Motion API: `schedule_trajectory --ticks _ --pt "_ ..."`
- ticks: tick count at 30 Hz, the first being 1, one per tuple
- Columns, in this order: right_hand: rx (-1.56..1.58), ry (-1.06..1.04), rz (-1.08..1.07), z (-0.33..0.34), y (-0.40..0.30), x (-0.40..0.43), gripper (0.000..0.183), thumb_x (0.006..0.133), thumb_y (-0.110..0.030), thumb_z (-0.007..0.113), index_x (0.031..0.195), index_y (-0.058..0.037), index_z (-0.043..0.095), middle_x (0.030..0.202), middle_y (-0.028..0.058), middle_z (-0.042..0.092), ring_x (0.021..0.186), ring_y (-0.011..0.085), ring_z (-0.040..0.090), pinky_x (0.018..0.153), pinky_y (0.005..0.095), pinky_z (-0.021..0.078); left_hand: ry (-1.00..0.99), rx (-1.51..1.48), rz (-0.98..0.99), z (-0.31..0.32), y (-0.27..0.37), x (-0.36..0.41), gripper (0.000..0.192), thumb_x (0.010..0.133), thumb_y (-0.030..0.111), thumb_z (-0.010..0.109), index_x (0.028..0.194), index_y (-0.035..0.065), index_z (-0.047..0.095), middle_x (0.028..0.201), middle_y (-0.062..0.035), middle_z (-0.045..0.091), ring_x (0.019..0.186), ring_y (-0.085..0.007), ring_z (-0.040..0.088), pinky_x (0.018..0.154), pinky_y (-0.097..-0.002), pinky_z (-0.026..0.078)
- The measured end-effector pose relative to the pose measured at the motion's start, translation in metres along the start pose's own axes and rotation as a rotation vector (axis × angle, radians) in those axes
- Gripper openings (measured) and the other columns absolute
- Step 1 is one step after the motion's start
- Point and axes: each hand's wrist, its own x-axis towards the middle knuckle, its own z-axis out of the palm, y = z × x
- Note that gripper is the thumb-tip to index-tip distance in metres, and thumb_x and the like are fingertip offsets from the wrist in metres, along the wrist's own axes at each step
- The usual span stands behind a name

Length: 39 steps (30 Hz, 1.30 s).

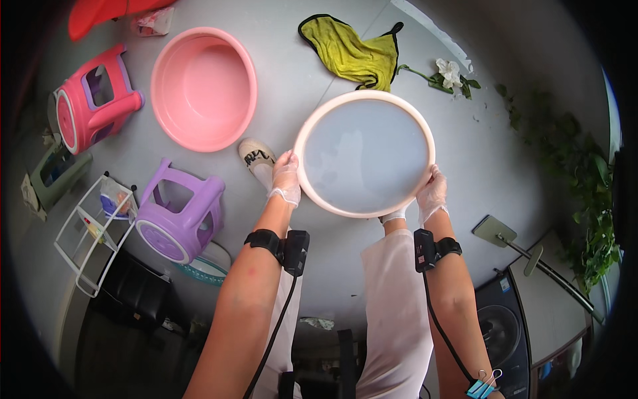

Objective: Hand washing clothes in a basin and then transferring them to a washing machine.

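Note:
A round, cream-rimmed basin (366, 154), seemingly holding cloudy greyish liquid, is in front of me. My left hand (286, 178), in a clear plastic glove, grips its left rim. On the right rim is my right hand (432, 192), gloved the same way. A yellow-green cloth with black edging (356, 52) lies on the floor beyond the basin, its lower end close to the rim. Beside the cloth lies a white flower with a green stem and leaves (448, 74). A pink plastic basin (202, 90) stands further left; its inside shows no contents.
At left are a purple plastic stool (182, 214), a pink and purple stool (99, 102), a green stool (57, 172) and a white wire rack (97, 234). Leafy vines (588, 199) and a long-handled flat tool (541, 264) are at right. My shoe (255, 153) is beside the basin.

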Motion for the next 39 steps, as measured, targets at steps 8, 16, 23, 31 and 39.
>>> schedule_trajectory --ticks 8,16,23,31,39 --pt "-0.039 -0.036 -0.003 0.025 -0.002 -0.023 0.027 0.092 -0.017 0.046 0.109 0.003 0.051 0.106 0.0089 0.054 0.098 0.018 0.053 0.088 0.0307 0.0435 0.067 0.014 0.018 -0.017 0.002 0.002 0.029 0.095 0.011 0.046 0.119 -0.003 0.05 0.108 -0.0081 0.058 0.095 -0.0146 0.055 0.085 -0.0262 0.044" --pt "-0.072 -0.061 -0.054 0.052 -0.008 -0.061 0.037 0.088 -0.016 0.05 0.118 0.0054 0.046 0.114 0.0124 0.052 0.102 0.0215 0.054 0.088 0.0337 0.0449 0.07 0.035 0.015 -0.041 0.033 -0.013 0.031 0.096 0.015 0.046 0.126 0.0111 0.044 0.114 -0.0044 0.055 0.103 -0.018 0.055 0.089 -0.0379 0.047" --pt "-0.1 -0.091 -0.075 0.087 -0.033 -0.112 0.04 0.086 -0.014 0.053 0.12 0.0065 0.047 0.111 0.0141 0.054 0.102 0.0234 0.054 0.088 0.0351 0.0449 0.184 -0.134 -0.003 -0.042 0.087 -0.052 0.025 0.094 0.009 0.047 0.117 0.0004 0.051 0.104 -0.0093 0.058 0.09 -0.017 0.058 0.08 -0.0292 0.049" --pt "-0.252 -0.13 -0.102 0.166 -0.064 -0.239 0.03 0.088 -0.017 0.05 0.11 0.0022 0.052 0.105 0.0132 0.057 0.093 0.0235 0.056 0.085 0.0355 0.0466 0.094 -0.166 -0.023 -0.079 0.176 -0.109 0.028 0.096 0.012 0.042 0.123 0.0066 0.045 0.111 -0.0069 0.057 0.1 -0.0184 0.057 0.088 -0.0362 0.049" --pt "-0.276 -0.222 -0.116 0.242 -0.094 -0.34 0.026 0.088 -0.016 0.05 0.108 0.0005 0.053 0.102 0.0117 0.058 0.091 0.0235 0.058 0.083 0.0365 0.0492 0.225 -0.275 0.077 -0.105 0.267 -0.145 0.026 0.093 0.012 0.048 0.116 -0.0004 0.053 0.102 -0.0093 0.061 0.088 -0.0169 0.059 0.081 -0.0294 0.048"
